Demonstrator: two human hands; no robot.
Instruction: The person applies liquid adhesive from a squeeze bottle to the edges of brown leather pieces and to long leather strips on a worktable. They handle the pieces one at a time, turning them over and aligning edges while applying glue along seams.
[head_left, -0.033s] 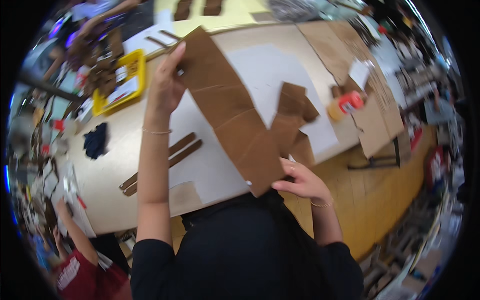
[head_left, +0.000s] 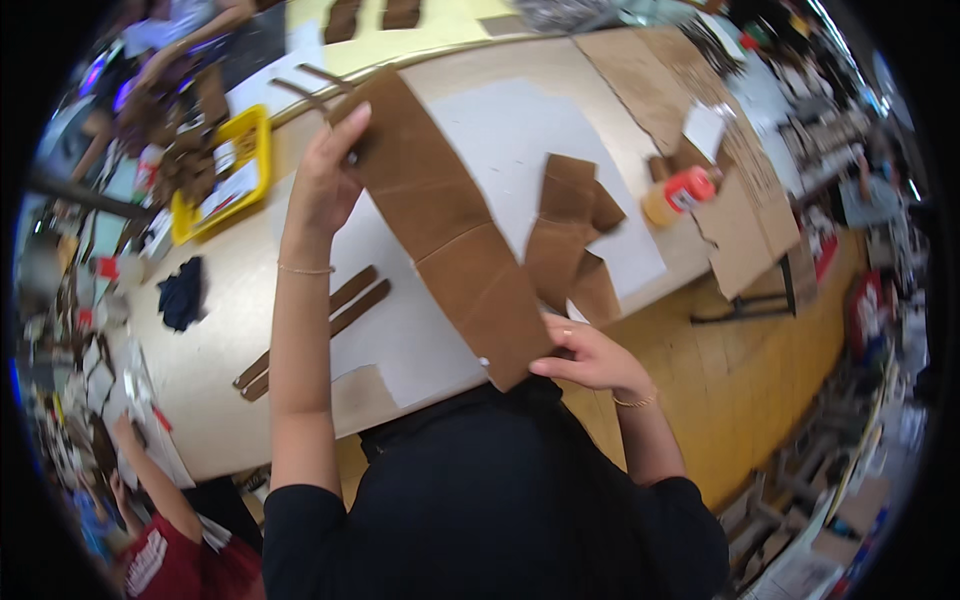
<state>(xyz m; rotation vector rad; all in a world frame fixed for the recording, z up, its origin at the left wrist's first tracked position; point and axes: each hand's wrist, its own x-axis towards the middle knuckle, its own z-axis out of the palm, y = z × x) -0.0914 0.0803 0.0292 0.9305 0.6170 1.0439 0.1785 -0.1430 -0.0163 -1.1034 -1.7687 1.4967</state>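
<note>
A long brown leather-like panel (head_left: 440,215) with crease lines across it stretches diagonally between my hands, above the table. My left hand (head_left: 328,175) grips its far left edge, thumb on top and fingers underneath. At the near end, my right hand (head_left: 595,358) pinches the right corner between thumb and fingers. A small white spot shows at the near left corner. Beneath and to the right, a folded brown piece (head_left: 565,225) lies on white paper (head_left: 515,125). Two brown straps (head_left: 350,307) lie left of the panel, partly behind my left forearm.
A yellow tray (head_left: 264,160) with brown pieces stands at the far left, a dark cloth (head_left: 181,295) nearer. At right, an orange-and-red bottle (head_left: 678,196) stands beside torn cardboard (head_left: 640,90) overhanging the table edge. A person in a red shirt (head_left: 180,555) is at lower left.
The view has shifted slightly, so the table things sit a little further left. Both hands keep their hold on the panel, and its near end appears slightly further left.
</note>
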